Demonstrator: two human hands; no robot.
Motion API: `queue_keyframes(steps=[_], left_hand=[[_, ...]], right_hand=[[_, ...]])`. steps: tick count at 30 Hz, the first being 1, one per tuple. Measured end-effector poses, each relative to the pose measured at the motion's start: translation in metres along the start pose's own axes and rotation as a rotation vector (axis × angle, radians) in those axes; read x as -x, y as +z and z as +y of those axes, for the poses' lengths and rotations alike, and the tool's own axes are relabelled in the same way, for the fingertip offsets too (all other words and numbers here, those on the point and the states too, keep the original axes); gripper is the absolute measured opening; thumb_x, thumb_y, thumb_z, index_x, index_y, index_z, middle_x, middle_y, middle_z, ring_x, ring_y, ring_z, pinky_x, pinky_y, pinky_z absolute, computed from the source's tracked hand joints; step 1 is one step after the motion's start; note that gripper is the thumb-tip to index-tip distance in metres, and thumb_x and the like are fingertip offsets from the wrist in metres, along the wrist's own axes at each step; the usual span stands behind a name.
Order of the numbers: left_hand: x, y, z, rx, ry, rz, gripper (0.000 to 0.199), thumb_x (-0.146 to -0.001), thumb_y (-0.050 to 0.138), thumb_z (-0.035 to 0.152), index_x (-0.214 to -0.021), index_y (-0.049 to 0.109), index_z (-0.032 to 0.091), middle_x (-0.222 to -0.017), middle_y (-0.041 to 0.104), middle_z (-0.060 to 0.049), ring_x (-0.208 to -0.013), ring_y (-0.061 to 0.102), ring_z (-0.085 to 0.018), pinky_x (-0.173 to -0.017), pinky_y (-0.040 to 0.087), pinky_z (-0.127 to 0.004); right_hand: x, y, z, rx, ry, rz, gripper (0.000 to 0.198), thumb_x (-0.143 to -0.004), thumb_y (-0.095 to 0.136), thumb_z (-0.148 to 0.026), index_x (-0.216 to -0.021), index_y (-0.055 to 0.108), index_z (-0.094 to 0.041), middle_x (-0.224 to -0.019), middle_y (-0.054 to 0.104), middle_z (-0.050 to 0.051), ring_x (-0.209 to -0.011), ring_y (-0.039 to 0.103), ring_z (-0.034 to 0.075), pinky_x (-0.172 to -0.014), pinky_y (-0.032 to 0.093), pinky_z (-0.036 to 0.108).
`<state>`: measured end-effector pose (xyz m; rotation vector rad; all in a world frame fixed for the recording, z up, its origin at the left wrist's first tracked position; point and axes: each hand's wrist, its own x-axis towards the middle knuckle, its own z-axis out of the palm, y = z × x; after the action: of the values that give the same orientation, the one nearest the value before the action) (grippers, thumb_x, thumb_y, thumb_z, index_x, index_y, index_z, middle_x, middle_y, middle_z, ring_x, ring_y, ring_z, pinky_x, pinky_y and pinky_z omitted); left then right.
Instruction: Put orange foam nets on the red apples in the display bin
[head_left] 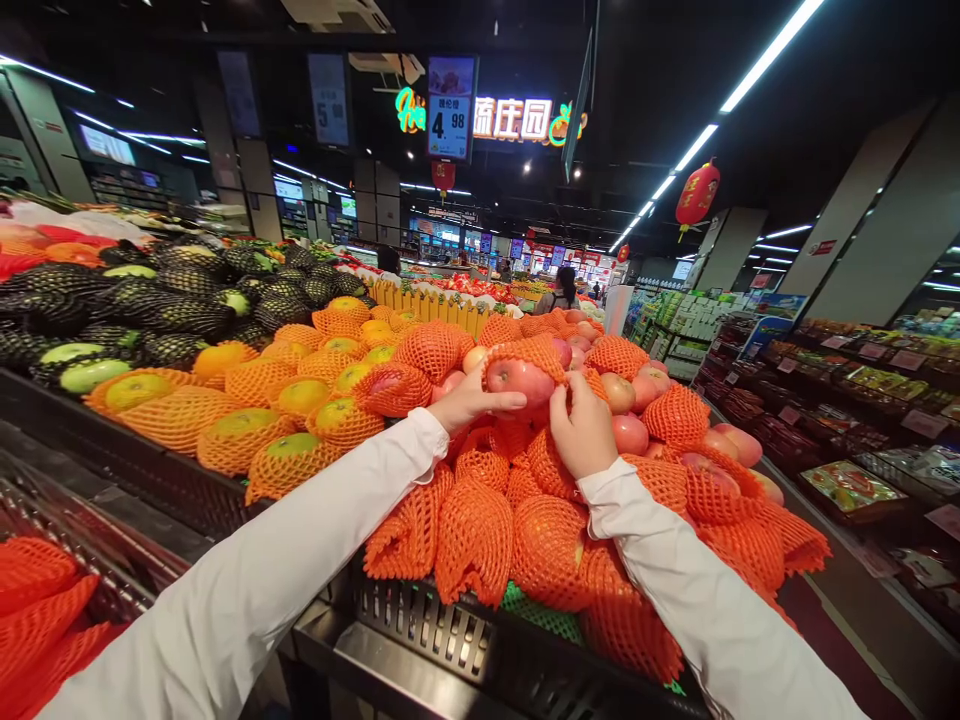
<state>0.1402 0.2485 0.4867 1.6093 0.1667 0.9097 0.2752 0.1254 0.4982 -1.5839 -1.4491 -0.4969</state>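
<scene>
A pink-red apple (pixel 519 380) is held up over the apple pile, partly covered by an orange foam net sleeve (pixel 536 350). My left hand (pixel 471 402) grips the apple from the left, its thumb lying along the lower side. On the right, my right hand (pixel 583 425) pinches the edge of the foam net with curled fingers. Beneath both hands lie several apples in orange foam nets (pixel 551 530), and bare apples (pixel 630 435) show just to the right.
A black slatted crate (pixel 420 615) holds the apples at the front. Netted oranges (pixel 244 425) and dark-netted green melons (pixel 187 290) lie to the left. Packaged goods fill shelves (pixel 862 410) at right. A person (pixel 564 290) stands farther back. Price screens (pixel 452 108) hang overhead.
</scene>
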Motion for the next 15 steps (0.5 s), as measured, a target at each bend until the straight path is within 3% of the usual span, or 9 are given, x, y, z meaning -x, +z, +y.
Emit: queue_keyframes(steps=[4, 7, 12, 15], left_hand=[[-0.005, -0.001, -0.002, -0.009, 0.055, 0.199, 0.072, -0.050, 0.087, 0.047, -0.108, 0.057, 0.018, -0.108, 0.068, -0.011, -0.103, 0.065, -0.030, -0.088, 0.055, -0.044], [-0.008, 0.000, 0.000, -0.040, 0.108, 0.276, 0.065, -0.050, 0.085, 0.046, -0.101, 0.056, 0.018, -0.107, 0.066, -0.009, -0.104, 0.063, -0.027, -0.093, 0.052, -0.041], [-0.009, 0.000, 0.003, -0.048, 0.096, 0.265, 0.062, -0.050, 0.083, 0.050, -0.094, 0.053, 0.018, -0.095, 0.064, -0.006, -0.091, 0.062, -0.022, -0.087, 0.051, -0.036], [-0.009, -0.006, -0.002, -0.135, 0.118, 0.166, 0.060, -0.062, 0.073, 0.061, -0.097, 0.054, 0.017, -0.092, 0.066, -0.007, -0.088, 0.063, -0.022, -0.082, 0.052, -0.035]], right_hand=[[0.001, -0.001, -0.004, 0.029, -0.037, -0.095, 0.021, -0.084, 0.049, -0.024, -0.067, 0.036, -0.025, -0.059, 0.049, -0.001, -0.056, 0.045, 0.017, -0.057, 0.026, 0.030], [0.002, -0.001, -0.008, 0.054, -0.109, -0.114, 0.023, -0.086, 0.048, -0.024, -0.066, 0.037, -0.024, -0.061, 0.051, 0.000, -0.059, 0.046, 0.017, -0.058, 0.025, 0.030], [0.007, -0.002, -0.017, 0.001, -0.324, -0.156, 0.021, -0.089, 0.046, -0.021, -0.068, 0.040, -0.023, -0.065, 0.053, 0.000, -0.062, 0.047, 0.017, -0.061, 0.029, 0.030], [0.012, -0.003, -0.022, -0.090, -0.414, -0.233, 0.025, -0.093, 0.046, -0.025, -0.069, 0.044, -0.023, -0.065, 0.054, -0.001, -0.062, 0.048, 0.016, -0.061, 0.034, 0.029]])
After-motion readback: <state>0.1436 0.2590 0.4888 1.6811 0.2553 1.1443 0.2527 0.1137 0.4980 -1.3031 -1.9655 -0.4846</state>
